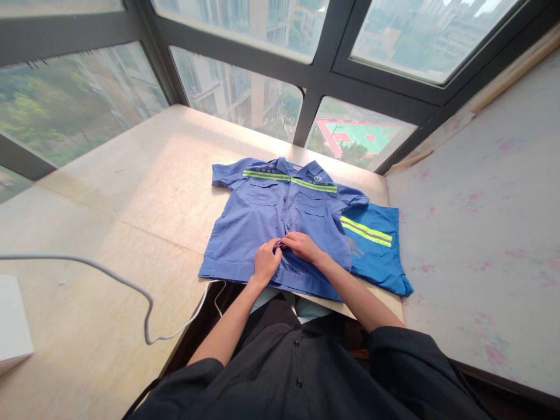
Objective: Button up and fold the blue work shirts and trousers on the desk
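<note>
A blue short-sleeved work shirt point(258, 216) lies face up on the pale sill, collar toward the window. Yellow-green reflective stripes cross its chest above two flap pockets. My left hand point(268, 260) and my right hand point(301, 246) meet at the front placket, low on the shirt. Both have their fingers pinched on the placket edge, which is lifted slightly between them. Whether a button is in the fingertips is hidden. Below the hands, the hem band lies flat near the sill's front edge.
A brighter blue folded garment point(380, 256) with a reflective stripe lies partly under the shirt's right side, beside the papered wall point(472, 233). A grey-white cable point(109, 271) runs over the sill point(109, 192) at left, near a white box point(13, 321). Windows stand behind.
</note>
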The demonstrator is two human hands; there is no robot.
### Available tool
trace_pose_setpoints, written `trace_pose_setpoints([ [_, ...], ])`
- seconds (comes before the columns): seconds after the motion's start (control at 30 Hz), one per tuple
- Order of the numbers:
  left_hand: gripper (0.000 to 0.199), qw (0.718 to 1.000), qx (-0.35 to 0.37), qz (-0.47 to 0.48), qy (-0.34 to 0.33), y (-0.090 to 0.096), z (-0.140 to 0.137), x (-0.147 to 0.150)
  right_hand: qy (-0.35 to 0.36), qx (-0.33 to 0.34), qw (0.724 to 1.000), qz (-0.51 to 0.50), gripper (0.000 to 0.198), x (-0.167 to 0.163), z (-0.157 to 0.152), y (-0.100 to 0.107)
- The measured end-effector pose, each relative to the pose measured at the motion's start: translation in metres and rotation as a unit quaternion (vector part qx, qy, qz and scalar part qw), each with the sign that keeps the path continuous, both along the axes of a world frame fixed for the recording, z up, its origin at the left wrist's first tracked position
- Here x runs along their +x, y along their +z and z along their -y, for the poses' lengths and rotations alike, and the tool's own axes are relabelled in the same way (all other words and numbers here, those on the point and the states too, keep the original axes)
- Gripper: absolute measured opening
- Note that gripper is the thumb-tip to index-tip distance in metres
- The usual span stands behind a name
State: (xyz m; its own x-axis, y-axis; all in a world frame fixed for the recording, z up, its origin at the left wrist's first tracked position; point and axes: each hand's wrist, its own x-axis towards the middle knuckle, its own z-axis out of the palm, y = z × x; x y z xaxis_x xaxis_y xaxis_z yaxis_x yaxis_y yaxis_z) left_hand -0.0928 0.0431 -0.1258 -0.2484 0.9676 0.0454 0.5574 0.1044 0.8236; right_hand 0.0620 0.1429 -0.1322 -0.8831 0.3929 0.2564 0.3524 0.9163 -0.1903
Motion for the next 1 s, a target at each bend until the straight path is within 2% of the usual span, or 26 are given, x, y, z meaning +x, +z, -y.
trace_pose_setpoints([
  [0.33,0.026,0.999,0.017,-0.041,0.006,-0.004,-0.001,0.001,0.066,-0.012,0.996,0.058,0.029,0.001,-0.014,0.014],
  [0.53,0.026,0.998,0.015,-0.055,-0.004,-0.001,-0.003,0.0,0.126,0.014,0.989,0.082,0.03,0.004,-0.023,0.019],
  [0.73,0.028,0.996,0.038,-0.086,-0.011,-0.006,-0.003,0.001,0.116,0.035,0.99,0.07,0.028,0.004,-0.022,0.013],
  [1.0,0.026,0.992,0.07,-0.094,-0.039,-0.011,0.001,-0.002,0.099,0.01,0.994,0.05,0.025,0.007,-0.02,0.008],
])
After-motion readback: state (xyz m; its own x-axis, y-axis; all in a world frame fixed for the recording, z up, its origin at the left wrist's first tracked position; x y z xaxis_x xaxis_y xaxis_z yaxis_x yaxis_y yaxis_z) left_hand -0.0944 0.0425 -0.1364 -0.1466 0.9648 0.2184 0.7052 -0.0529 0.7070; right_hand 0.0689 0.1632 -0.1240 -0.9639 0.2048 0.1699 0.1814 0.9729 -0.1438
